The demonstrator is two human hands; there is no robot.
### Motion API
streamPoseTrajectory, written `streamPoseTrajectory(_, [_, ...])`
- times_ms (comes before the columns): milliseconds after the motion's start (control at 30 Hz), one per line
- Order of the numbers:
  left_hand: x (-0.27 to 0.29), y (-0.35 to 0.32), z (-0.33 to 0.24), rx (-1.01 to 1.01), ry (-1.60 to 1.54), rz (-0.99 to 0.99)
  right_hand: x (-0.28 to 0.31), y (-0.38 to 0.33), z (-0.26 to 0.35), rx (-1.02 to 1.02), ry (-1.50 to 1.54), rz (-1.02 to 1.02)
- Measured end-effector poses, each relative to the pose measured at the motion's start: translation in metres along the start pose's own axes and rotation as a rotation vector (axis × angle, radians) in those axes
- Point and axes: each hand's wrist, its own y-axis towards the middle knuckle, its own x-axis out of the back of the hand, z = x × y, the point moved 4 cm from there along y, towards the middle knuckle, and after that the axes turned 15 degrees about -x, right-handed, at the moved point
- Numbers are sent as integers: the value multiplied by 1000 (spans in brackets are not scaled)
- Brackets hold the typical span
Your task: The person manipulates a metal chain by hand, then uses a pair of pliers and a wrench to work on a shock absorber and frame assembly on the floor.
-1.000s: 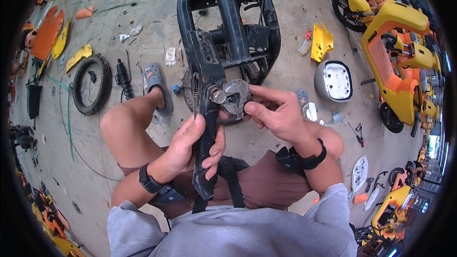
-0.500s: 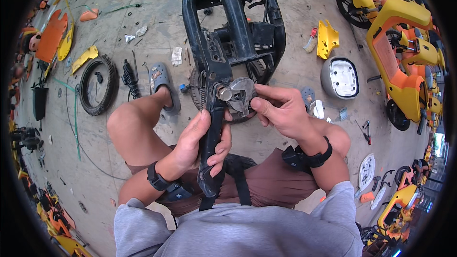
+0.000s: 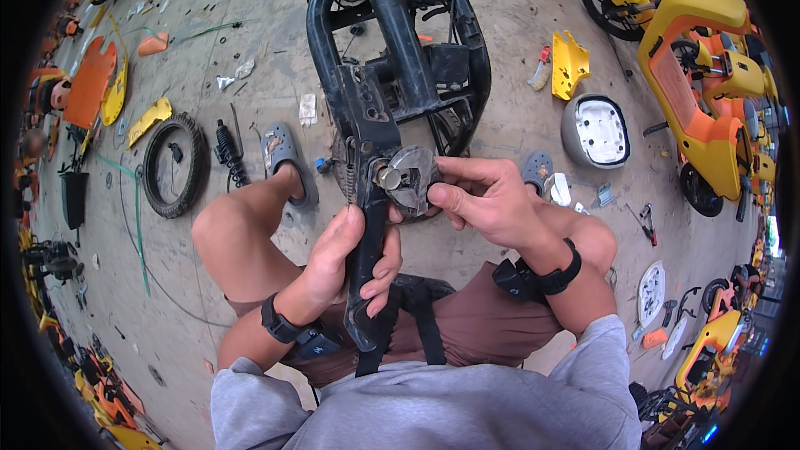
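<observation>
The frame [image 3: 401,25] is scuffed metal, the bolt [image 3: 389,177] shiny, the shirt [image 3: 450,408] matt cloth.

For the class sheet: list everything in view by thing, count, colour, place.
Frame: 1, black, upper centre
Bar: 1, black, lower centre
Bolt: 1, silver, at bar's top
Spring: 1, dark, left of bolt
Curved piece: 1, grey, right of bolt
Loose tyre: 1, black, left
Shock absorber: 1, black, beside tyre
Shell: 1, grey and white, right
Scooters: several, yellow-orange, right edge
Loose panels: several, yellow or orange, both sides
Small scraps: uncountable, mixed colours, scattered
Clogs: 2, grey, either side
Shirt: 1, grey, bottom
Left hand: 1, bare, around bar
Right hand: 1, bare, holding curved piece
</observation>
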Motion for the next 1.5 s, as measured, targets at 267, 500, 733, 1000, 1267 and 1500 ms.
streamPoseTrajectory(267, [1, 0, 7, 40, -34, 11, 1, -2, 0, 30, -26, 66])
streamPoseTrajectory(500, [2, 2, 8, 36, -34, 3, -4, -5, 6, 29, -40, 45])
streamPoseTrajectory(733, [0, -1, 8, 52, -7, 33, 0, -4, 1, -37, 3, 86])
streamPoseTrajectory(1000, [1, 1, 9, 21, 11, 29, -9, 2, -6, 8, -1, 54])
streamPoseTrajectory(1267, [2, 1, 9, 34, -11, 32, -10, -1, -2, -3, -112, 114])
streamPoseTrajectory(1500, [0, 0, 8, 16, -4, 34, -12, 1, -2, -19, -100, 104])
